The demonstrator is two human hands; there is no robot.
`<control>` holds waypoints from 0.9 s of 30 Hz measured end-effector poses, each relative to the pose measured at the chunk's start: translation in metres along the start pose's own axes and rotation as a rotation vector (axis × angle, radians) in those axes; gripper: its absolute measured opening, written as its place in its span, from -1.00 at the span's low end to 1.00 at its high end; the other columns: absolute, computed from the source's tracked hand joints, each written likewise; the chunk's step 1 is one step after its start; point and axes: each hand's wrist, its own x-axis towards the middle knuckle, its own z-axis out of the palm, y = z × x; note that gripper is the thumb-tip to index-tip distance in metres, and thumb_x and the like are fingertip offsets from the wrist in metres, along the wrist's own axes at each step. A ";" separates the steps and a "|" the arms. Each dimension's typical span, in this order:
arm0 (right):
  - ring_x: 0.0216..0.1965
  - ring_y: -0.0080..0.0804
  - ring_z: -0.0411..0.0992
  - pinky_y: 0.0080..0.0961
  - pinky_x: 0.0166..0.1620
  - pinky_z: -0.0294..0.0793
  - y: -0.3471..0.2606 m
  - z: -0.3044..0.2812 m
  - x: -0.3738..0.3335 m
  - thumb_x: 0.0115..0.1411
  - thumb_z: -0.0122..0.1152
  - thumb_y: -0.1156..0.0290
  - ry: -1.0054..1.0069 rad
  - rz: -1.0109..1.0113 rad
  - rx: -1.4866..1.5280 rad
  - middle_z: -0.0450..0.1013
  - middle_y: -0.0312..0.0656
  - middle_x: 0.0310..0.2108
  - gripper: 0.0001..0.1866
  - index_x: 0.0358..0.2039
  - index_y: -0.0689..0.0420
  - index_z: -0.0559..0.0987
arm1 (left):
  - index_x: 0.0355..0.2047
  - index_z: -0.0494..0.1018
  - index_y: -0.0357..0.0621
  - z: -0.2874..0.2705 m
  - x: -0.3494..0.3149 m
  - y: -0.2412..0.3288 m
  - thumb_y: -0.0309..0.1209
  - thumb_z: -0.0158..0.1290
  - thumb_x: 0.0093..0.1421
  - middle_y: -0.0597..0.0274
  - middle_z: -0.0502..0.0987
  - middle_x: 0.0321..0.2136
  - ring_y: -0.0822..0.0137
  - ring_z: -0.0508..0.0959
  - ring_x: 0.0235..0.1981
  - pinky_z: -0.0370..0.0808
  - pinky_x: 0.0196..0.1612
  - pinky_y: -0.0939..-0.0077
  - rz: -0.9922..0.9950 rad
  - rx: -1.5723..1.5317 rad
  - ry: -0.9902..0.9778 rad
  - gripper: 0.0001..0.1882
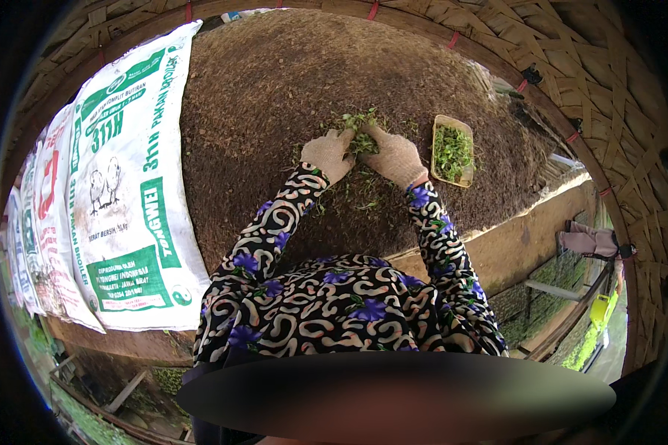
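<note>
My left hand point(326, 156), in a beige knit glove, is closed on a clump of small green seedlings point(363, 142). From the other side my right hand point(395, 161), gloved alike, grips the same clump, with its fingertips close to the left ones. Leaves stick out beyond the fingers, and the stems are mostly hidden. Both hands are just above dark brown soil point(267, 96). Loose green bits lie scattered on the soil around and below them. To the right of my right hand, a shallow pale-yellow tray point(465, 179) holds more cut-looking greenery or seedlings.
White printed sacks point(137, 245) cover the soil bed's left side. A wooden board point(497, 248) edges the bed on the near right. A person point(588, 241) stands farther off at right, near a yellow-green object point(603, 309). A woven brim point(571, 52) frames the top and right.
</note>
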 end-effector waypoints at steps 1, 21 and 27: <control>-0.08 0.11 0.63 -0.02 0.00 0.62 0.000 0.000 0.001 0.27 0.34 0.07 0.021 -0.005 0.011 0.66 0.08 -0.14 -0.46 0.23 -0.09 0.55 | 0.42 0.26 0.03 -0.004 0.004 0.002 -0.13 0.11 0.39 -0.14 0.52 0.16 -0.09 0.66 0.00 0.68 -0.02 0.04 0.001 0.026 -0.059 -0.35; 0.07 0.09 0.60 -0.07 0.14 0.58 0.022 -0.006 0.076 0.33 0.26 -0.11 0.104 0.157 0.090 0.64 0.12 0.00 -0.37 0.19 0.14 0.58 | 0.34 0.41 -0.11 -0.013 -0.077 -0.053 -0.04 0.01 0.39 -0.07 0.48 0.29 -0.05 0.57 0.22 0.55 0.23 0.11 -0.189 -0.240 0.242 -0.38; -0.04 0.00 0.65 -0.13 0.05 0.63 0.012 -0.018 0.037 0.33 0.33 0.06 0.030 0.046 0.232 0.65 0.12 -0.07 -0.51 0.15 0.07 0.60 | 0.26 0.46 -0.16 -0.004 -0.092 -0.067 -0.06 0.04 0.39 -0.10 0.51 0.26 -0.11 0.54 0.22 0.50 0.28 0.09 -0.257 -0.341 0.299 -0.42</control>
